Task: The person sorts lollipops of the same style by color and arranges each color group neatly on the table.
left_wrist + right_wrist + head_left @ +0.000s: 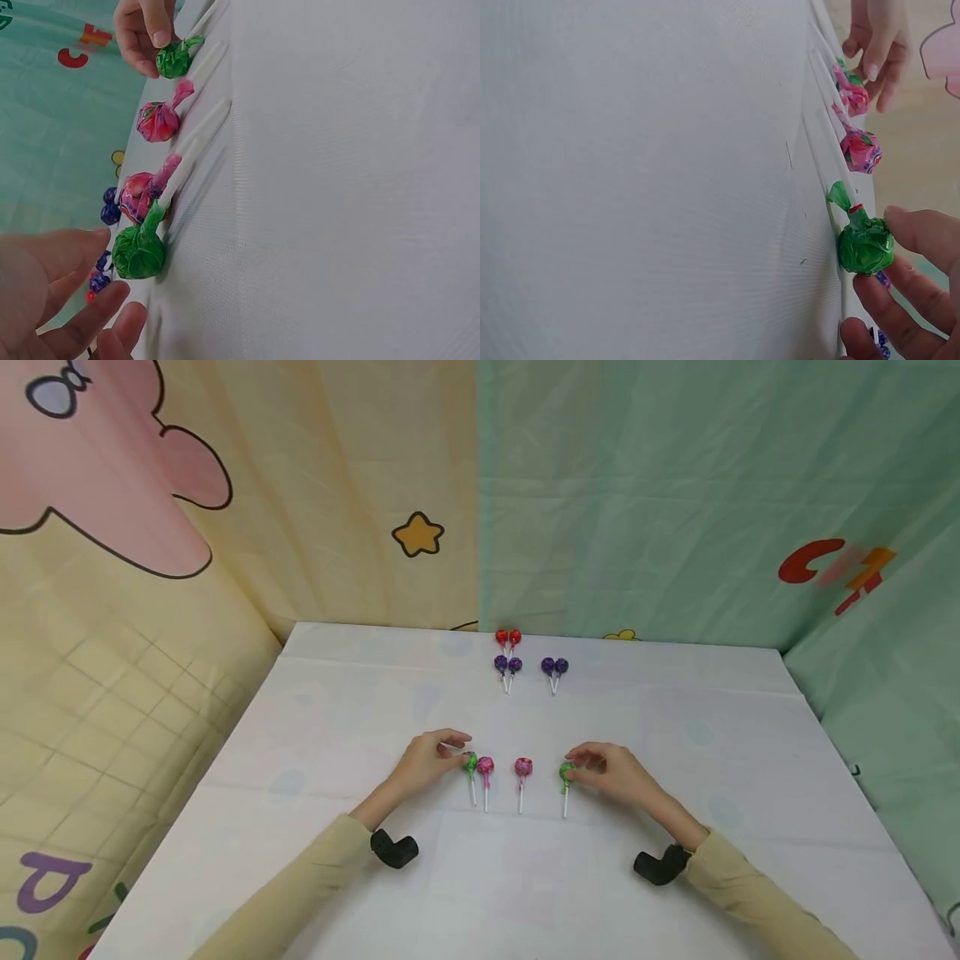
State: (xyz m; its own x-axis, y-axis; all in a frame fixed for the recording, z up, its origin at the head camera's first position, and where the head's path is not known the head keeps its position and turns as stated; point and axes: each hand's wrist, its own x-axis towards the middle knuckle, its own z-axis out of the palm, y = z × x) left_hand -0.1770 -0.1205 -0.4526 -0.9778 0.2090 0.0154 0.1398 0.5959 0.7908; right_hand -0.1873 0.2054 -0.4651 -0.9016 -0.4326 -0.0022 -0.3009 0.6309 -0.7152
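Note:
On the white table, my left hand [429, 763] is beside a green-wrapped lollipop [471, 766]. The left wrist view shows its thumb and fingers [112, 296] spread apart at the green candy head [139, 252]. Close alongside lies a pink lollipop [486, 766]. A second pink lollipop [523, 767] lies a little to the right, sticks toward the person. My right hand [617, 772] pinches another green lollipop [865, 246] by its head, thumb on one side and a fingertip on the other. Its stick points toward the person.
Farther back are a pair of red lollipops [508, 637], a purple pair [507, 665] just in front of them, and another purple pair [555, 667] to the right. Patterned curtains [637, 510] hang behind the table [360, 685]. Black wrist bands [393, 850] sit at both cuffs.

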